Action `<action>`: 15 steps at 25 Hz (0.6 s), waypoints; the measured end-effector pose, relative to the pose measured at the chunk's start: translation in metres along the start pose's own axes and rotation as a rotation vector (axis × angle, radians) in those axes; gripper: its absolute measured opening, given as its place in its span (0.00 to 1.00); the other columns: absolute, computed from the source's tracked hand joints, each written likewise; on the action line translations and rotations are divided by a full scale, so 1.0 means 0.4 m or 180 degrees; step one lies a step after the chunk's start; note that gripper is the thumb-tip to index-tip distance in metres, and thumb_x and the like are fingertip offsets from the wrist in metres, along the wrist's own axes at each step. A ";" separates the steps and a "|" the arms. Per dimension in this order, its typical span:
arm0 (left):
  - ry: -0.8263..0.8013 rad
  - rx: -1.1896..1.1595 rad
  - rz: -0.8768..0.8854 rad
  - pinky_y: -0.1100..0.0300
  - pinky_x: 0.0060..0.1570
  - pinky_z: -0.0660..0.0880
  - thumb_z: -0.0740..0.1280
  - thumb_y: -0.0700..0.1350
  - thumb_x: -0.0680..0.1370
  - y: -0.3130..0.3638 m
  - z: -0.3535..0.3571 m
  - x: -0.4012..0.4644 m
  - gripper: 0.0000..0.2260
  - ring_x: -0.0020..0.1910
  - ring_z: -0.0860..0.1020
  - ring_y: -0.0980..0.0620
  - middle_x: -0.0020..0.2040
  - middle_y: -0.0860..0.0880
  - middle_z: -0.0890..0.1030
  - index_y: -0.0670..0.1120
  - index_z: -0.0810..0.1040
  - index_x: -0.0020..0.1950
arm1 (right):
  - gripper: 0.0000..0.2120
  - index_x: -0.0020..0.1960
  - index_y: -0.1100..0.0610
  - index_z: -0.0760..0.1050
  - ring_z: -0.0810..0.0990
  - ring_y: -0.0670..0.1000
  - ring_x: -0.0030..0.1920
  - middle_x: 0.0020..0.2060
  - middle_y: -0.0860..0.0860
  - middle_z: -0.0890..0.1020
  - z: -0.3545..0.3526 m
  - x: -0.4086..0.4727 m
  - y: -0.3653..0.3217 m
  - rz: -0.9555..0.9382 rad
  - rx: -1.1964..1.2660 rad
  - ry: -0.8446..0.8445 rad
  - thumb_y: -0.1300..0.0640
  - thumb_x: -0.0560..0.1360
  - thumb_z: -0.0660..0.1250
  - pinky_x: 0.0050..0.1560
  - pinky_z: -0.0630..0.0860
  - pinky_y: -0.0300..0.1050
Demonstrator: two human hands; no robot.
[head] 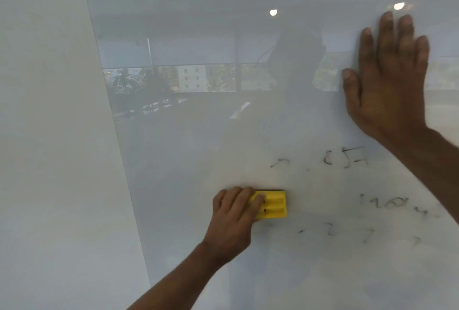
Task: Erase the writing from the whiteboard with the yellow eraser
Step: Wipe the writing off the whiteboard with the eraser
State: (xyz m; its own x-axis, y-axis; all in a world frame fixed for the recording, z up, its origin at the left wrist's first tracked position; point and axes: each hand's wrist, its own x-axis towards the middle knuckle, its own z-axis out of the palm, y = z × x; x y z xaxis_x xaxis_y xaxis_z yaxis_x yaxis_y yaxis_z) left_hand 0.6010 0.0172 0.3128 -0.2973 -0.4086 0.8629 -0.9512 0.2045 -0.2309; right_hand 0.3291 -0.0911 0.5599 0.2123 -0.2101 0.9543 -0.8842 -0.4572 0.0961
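Head view, left hand (233,215) gripping yellow eraser (273,205), right hand (387,78) flat on whiteboard (198,148)

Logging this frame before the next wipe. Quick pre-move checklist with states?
1. Yellow eraser gripped by left hand: ok.
2. Eraser against the whiteboard: looks ok; contact face hidden.
3. Right hand flat on the board, above the marks: ok.
4. Writing left: not ok; faint strokes above right, more to the right, more below right.
5. Wipe path rightward free of obstacles: ok.
6. Pressure on eraser: cannot tell.
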 end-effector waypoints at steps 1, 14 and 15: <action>0.0064 0.0027 -0.0092 0.48 0.58 0.68 0.70 0.40 0.73 -0.013 -0.014 0.026 0.26 0.59 0.79 0.37 0.66 0.43 0.74 0.45 0.71 0.70 | 0.31 0.84 0.60 0.50 0.47 0.67 0.84 0.84 0.63 0.49 -0.004 -0.014 0.004 -0.0021 -0.0009 -0.0083 0.45 0.86 0.48 0.82 0.44 0.65; -0.0020 -0.0024 -0.0033 0.48 0.58 0.68 0.76 0.39 0.70 0.133 0.029 0.063 0.30 0.61 0.77 0.38 0.63 0.39 0.81 0.46 0.70 0.70 | 0.26 0.81 0.63 0.60 0.56 0.59 0.83 0.82 0.58 0.61 -0.042 -0.119 0.070 -0.0442 0.0491 -0.0279 0.52 0.87 0.51 0.83 0.53 0.57; 0.0124 -0.0022 -0.0187 0.48 0.57 0.68 0.74 0.40 0.71 0.119 0.019 0.096 0.28 0.60 0.78 0.36 0.63 0.38 0.81 0.45 0.70 0.70 | 0.25 0.81 0.63 0.61 0.57 0.57 0.83 0.82 0.58 0.62 -0.049 -0.123 0.087 -0.0432 0.0532 -0.0285 0.53 0.87 0.51 0.83 0.52 0.54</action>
State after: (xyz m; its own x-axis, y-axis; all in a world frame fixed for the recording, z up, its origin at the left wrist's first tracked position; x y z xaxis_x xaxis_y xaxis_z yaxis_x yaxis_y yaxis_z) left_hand 0.5436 0.0046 0.3314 -0.2375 -0.3853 0.8917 -0.9663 0.1872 -0.1765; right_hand 0.2798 -0.0798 0.5218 0.3671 -0.2093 0.9063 -0.7654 -0.6216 0.1665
